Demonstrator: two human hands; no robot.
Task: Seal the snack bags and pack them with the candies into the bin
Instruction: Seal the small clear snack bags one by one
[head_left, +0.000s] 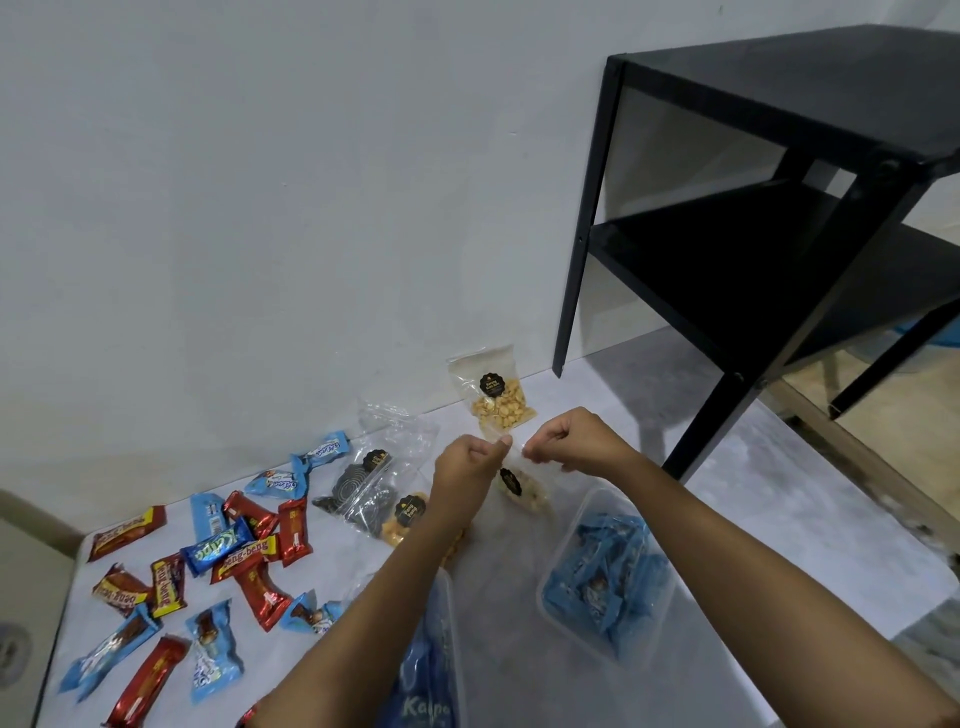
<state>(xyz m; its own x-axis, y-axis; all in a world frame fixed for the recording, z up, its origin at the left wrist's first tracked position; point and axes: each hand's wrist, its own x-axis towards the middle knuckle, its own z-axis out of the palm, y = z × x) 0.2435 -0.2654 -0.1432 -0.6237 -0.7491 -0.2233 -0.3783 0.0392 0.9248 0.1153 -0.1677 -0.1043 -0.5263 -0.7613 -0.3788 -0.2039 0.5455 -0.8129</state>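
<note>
My left hand (470, 462) and my right hand (571, 439) pinch the top edge of a clear snack bag (522, 491) that hangs between them above the table. A bag of yellow nuts (496, 395) leans against the wall behind. Two more snack bags, one with dark contents (363, 488) and one with orange contents (405, 519), lie left of my hands. Red and blue wrapped candies (228, 556) are scattered at the left. A clear bin (608, 577) at the right holds blue candies. Another clear bin (447, 654) with blue wrappers sits under my left forearm.
A black metal shelf unit (779, 234) stands at the right on the white table (779, 519), its legs close to the right bin. The white wall runs along the back. The table's left edge lies beyond the candies.
</note>
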